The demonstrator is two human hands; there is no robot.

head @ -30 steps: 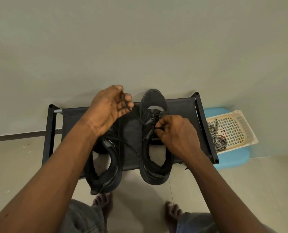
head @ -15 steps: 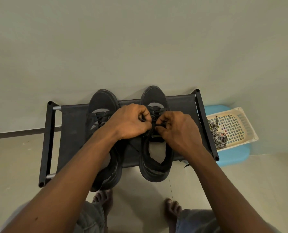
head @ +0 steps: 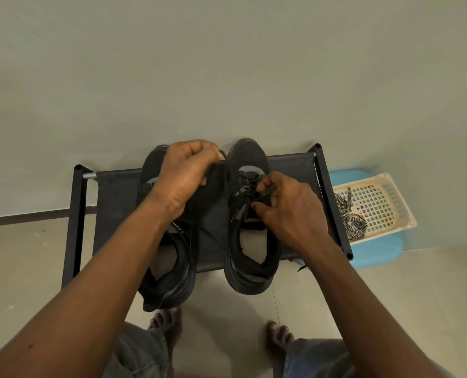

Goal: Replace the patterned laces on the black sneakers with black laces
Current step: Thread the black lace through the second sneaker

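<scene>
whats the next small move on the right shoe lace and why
Probably draw the left hand a little further out to take the slack from the black lace, while the right hand pins it at the eyelets of the right sneaker. The strand runs from that sneaker to the left hand's pinch, and the patterned laces already lie in the basket.

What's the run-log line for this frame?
stage: lacing right sneaker | left hand: grips black lace | right hand: pinches black lace at eyelets | patterned laces: in basket
</scene>
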